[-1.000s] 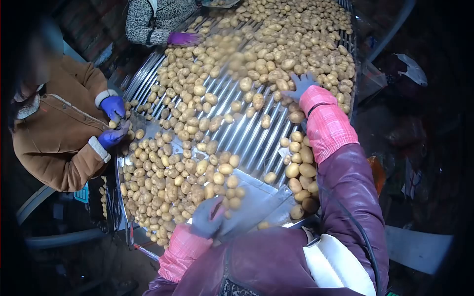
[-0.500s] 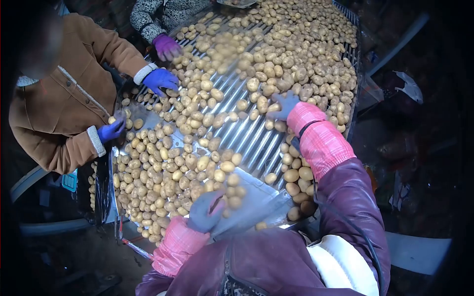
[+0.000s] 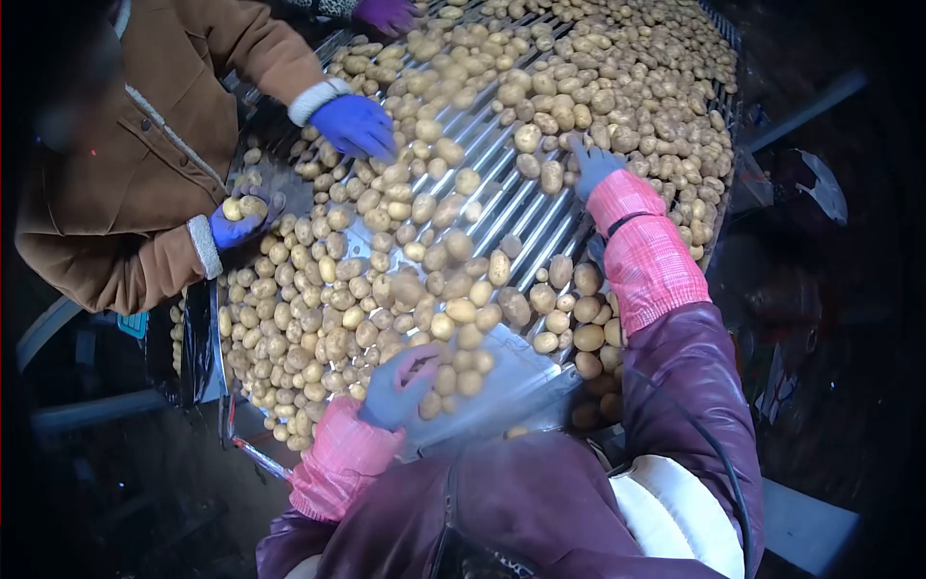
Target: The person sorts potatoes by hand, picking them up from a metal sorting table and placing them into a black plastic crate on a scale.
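Note:
Both my hands wear grey-blue gloves with pink checked cuffs. My left hand (image 3: 399,386) is at the near edge of the potato pile (image 3: 289,328), its fingers curled around something dark that I cannot make out, with several potatoes (image 3: 463,372) just right of it. Farther out, my right hand (image 3: 595,166) reaches over the metal roller bars (image 3: 521,214), fingers spread, touching or just above potatoes at the edge of the dense mass (image 3: 637,106). No potato shows inside its grip.
A co-worker in a brown jacket (image 3: 164,145) stands at the left, one blue glove (image 3: 355,126) over the potatoes, the other (image 3: 236,224) holding potatoes. Another person's purple glove (image 3: 386,13) is at the top. A metal plate (image 3: 511,372) lies before me.
My right hand has moved away from me and slightly right, its fingers now pointing up-left. My left hand has shifted slightly. More potatoes lie on the near rollers. The view has shifted.

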A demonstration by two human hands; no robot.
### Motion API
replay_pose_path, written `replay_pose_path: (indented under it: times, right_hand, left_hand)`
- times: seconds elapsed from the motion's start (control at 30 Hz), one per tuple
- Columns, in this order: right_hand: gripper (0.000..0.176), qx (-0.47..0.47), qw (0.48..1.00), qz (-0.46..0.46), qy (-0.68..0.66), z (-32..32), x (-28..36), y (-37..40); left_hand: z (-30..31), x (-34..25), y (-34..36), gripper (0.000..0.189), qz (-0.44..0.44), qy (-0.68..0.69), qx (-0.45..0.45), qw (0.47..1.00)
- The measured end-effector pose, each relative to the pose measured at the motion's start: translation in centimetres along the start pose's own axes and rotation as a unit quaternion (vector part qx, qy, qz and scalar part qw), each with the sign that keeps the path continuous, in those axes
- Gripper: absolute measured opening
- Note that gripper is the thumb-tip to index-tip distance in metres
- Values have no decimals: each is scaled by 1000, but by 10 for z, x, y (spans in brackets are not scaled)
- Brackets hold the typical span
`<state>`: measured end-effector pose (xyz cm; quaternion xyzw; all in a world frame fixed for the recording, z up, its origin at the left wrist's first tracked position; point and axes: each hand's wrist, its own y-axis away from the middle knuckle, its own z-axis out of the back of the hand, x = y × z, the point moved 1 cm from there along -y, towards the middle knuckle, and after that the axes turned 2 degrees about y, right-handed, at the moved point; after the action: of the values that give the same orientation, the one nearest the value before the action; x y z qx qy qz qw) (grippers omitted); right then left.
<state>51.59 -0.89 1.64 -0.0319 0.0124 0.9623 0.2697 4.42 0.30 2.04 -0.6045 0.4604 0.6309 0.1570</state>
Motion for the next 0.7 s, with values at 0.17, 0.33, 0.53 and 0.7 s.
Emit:
replay_pose_path:
  times: [0.17,0.33,0.53,0.7]
  right_hand:
    - [65,24,996,26,76,-25,-6,13]
    - [55,80,974,50,-208,37,35,40]
    - [57,117,868,175,-450,56,102,44]
    - [56,28,994,-17,-100,-1,71,-58]
  left_hand:
    - [4,-12,-11,42,79,174,17,981]
    - [-4,-35,-19,44,46,228,26,972]
    - [-10,-38,-46,47,99,430,9,897]
    - [0,-21,-35,48,98,239,-23,966]
